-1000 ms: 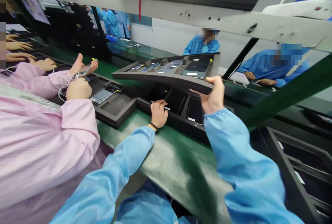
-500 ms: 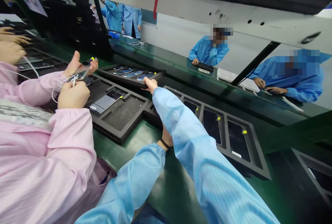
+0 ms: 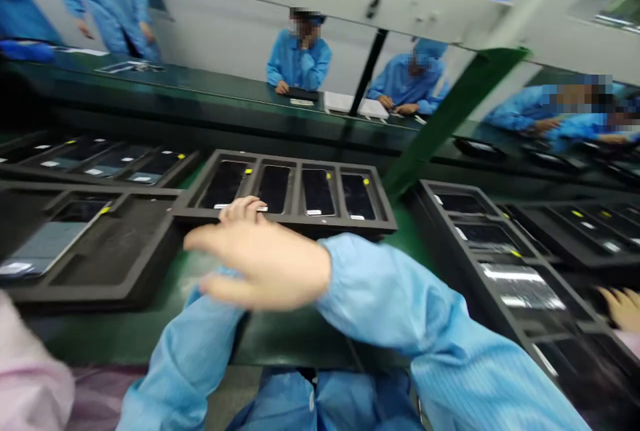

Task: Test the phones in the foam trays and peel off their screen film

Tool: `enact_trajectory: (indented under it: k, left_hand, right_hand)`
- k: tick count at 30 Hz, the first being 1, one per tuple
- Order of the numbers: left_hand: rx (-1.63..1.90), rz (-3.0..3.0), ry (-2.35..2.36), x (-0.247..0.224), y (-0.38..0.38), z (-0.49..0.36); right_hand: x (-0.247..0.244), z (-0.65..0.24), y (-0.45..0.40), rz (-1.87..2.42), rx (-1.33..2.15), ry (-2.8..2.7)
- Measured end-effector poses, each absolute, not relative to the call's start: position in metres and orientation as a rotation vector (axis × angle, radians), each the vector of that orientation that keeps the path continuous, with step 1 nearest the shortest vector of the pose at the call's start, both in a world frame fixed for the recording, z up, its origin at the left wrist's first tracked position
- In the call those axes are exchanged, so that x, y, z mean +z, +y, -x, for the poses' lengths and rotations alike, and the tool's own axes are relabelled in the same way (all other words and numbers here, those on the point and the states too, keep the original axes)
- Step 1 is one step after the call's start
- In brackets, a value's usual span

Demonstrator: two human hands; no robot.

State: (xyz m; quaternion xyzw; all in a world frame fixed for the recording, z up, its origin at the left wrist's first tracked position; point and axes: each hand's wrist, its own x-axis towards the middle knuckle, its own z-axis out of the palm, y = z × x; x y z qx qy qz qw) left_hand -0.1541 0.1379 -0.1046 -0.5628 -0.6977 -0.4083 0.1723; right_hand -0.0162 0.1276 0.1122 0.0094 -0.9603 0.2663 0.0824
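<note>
A dark tray with several phones in separate compartments lies in front of me, each phone bearing a small yellow tab. My left hand is at the tray's near edge by the left phones; its fingers show over the rim, and the rest is hidden behind my other hand. My right hand, slightly blurred, is in the air nearer to me, fingers apart and pointing left, holding nothing. Left of it, another tray holds a phone beside a vacant compartment.
More phone trays stand at the back left and on the right, one a long tray. A green post rises behind. At the right edge is another person's hand; a pink sleeve is at the left. People in blue sit across.
The view has swung right. My right hand has left the corner of the left tray and come back towards me, opened. The front tray now lies level across the view.
</note>
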Motion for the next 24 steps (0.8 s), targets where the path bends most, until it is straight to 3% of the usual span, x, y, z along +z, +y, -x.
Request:
enact_trajectory:
  k: [2,5,11,17,20,24]
  left_hand:
    - [-1.164,1.609,-1.940,-0.098,0.135,0.151]
    - [-1.113,1.730,-1.880,-0.087,0.134,0.142]
    - [-1.041,1.743,-1.910,-0.066,0.118,0.115]
    - [-0.979,1.663,-1.962,-0.081,0.018,0.043]
    - [-0.948,1.678,-1.975,-0.098,-0.040,0.005]
    - [-0.867,1.849,-1.924,-0.111,-0.094,-0.021]
  right_hand:
    - [0.092,-0.048,0.104,-0.307,0.657,-3.079]
    - [0.058,-0.127,0.083,-0.389,0.866,-3.050]
    - [0.006,-0.238,0.072,0.584,1.257,-2.604]
    - [-0.045,-0.302,0.065,1.263,0.796,-1.808]
    - [-0.059,-0.315,0.059,1.396,0.614,-1.567]
    - [-0.068,-0.319,0.047,1.432,0.638,-1.591]
